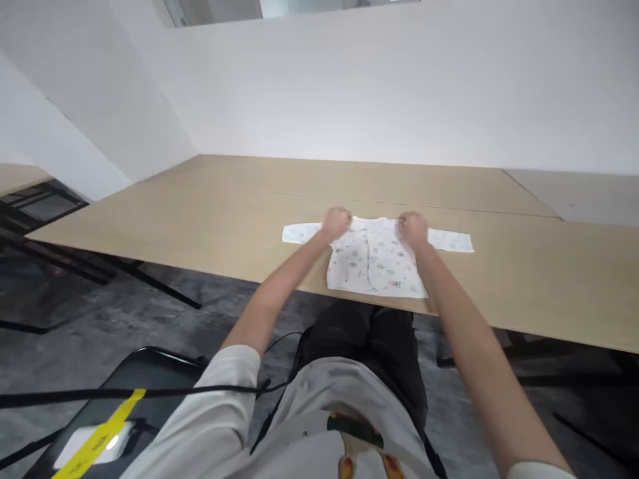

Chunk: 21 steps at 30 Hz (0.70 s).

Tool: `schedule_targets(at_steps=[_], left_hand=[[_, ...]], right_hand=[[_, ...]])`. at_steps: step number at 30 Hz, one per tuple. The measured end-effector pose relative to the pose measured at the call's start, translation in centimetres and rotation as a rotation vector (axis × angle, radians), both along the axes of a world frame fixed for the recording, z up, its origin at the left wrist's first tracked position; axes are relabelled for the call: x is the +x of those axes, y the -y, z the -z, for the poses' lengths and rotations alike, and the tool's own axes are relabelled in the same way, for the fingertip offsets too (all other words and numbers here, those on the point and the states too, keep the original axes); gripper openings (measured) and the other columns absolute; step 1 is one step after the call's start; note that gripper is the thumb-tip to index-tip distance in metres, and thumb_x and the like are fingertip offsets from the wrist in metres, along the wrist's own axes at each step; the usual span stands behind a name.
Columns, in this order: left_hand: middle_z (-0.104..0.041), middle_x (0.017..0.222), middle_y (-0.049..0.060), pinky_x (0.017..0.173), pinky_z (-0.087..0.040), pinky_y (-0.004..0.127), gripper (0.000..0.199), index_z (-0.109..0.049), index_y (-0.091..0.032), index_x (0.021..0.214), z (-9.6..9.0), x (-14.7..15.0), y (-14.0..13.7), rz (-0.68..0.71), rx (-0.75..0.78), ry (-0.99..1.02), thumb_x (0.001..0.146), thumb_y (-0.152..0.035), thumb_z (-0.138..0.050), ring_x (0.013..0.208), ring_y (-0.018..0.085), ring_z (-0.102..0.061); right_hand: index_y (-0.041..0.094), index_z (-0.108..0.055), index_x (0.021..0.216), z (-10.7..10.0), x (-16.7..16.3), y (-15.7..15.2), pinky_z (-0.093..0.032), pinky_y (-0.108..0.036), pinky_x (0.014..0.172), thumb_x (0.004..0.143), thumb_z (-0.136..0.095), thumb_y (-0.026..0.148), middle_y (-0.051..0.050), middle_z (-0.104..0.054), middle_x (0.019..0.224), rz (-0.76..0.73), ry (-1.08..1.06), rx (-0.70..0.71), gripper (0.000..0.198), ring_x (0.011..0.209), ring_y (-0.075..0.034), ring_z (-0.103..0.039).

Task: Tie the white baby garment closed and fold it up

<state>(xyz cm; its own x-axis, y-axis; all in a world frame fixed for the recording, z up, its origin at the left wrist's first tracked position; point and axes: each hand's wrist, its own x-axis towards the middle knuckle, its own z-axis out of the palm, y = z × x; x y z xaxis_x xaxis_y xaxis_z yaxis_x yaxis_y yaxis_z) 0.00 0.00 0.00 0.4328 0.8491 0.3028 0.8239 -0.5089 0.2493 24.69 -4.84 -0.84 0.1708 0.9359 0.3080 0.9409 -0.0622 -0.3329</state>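
A small white baby shirt [375, 259] with a scattered print lies spread on the wooden table, its front facing up and its lower hem close to the near edge. Both sleeves stretch out sideways. My left hand [337, 223] is closed on the shirt at the left shoulder, beside the neckline. At the opposite shoulder my right hand [413, 229] is closed on the cloth too, slightly blurred. The fingertips of both hands are partly hidden.
The wooden table [224, 213] runs up to a white wall [349, 93]. A black chair [154, 372] stands at lower left, holding a white device [94, 444] under yellow tape [107, 429]. A black cable [200, 391] crosses by my left arm.
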Motion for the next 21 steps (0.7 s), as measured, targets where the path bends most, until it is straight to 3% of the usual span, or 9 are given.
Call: schedule_targets(at_steps=[2, 5, 14, 21], left_hand=[[-0.069, 0.093, 0.016, 0.085, -0.046, 0.038, 0.029, -0.072, -0.014, 0.086, 0.8, 3.5, 1.1, -0.038, -0.113, 0.063, 0.087, -0.022, -0.044, 0.093, 0.027, -0.062], [-0.069, 0.099, 0.014, 0.082, -0.048, 0.036, 0.026, -0.072, -0.017, 0.092, 2.2, 5.9, 1.9, -0.093, -0.156, 0.129, 0.086, -0.023, -0.047, 0.094, 0.025, -0.063], [-0.071, 0.097, 0.008, 0.091, -0.048, 0.032, 0.025, -0.071, -0.018, 0.099, 2.7, 4.8, 2.3, 0.047, -0.14, 0.235, 0.084, -0.02, -0.052, 0.098, 0.021, -0.062], [-0.069, 0.101, 0.01, 0.091, -0.047, 0.034, 0.021, -0.07, -0.016, 0.094, 3.1, 4.9, 2.0, 0.044, -0.135, 0.209, 0.086, -0.021, -0.051, 0.101, 0.022, -0.061]], right_hand=[[0.016, -0.072, 0.09, 0.8, -3.6, -0.5, -0.044, -0.035, 0.083, 0.082, -0.045, 0.014, -0.014, -0.069, 0.097, -0.129, -0.03, 0.006, 0.028, 0.092, -0.026, -0.06], [0.015, -0.073, 0.084, 2.0, -6.2, -0.7, -0.043, -0.033, 0.079, 0.083, -0.043, 0.016, -0.014, -0.068, 0.092, -0.169, -0.012, 0.01, 0.029, 0.087, -0.025, -0.059], [0.015, -0.07, 0.092, 3.3, -4.9, -0.5, -0.042, -0.036, 0.084, 0.082, -0.048, 0.018, -0.013, -0.067, 0.093, -0.262, -0.008, 0.088, 0.025, 0.091, -0.027, -0.057], [0.014, -0.066, 0.088, 3.3, -5.5, 0.0, -0.042, -0.038, 0.085, 0.083, -0.049, 0.019, -0.015, -0.066, 0.093, -0.247, -0.023, 0.079, 0.019, 0.093, -0.028, -0.057]])
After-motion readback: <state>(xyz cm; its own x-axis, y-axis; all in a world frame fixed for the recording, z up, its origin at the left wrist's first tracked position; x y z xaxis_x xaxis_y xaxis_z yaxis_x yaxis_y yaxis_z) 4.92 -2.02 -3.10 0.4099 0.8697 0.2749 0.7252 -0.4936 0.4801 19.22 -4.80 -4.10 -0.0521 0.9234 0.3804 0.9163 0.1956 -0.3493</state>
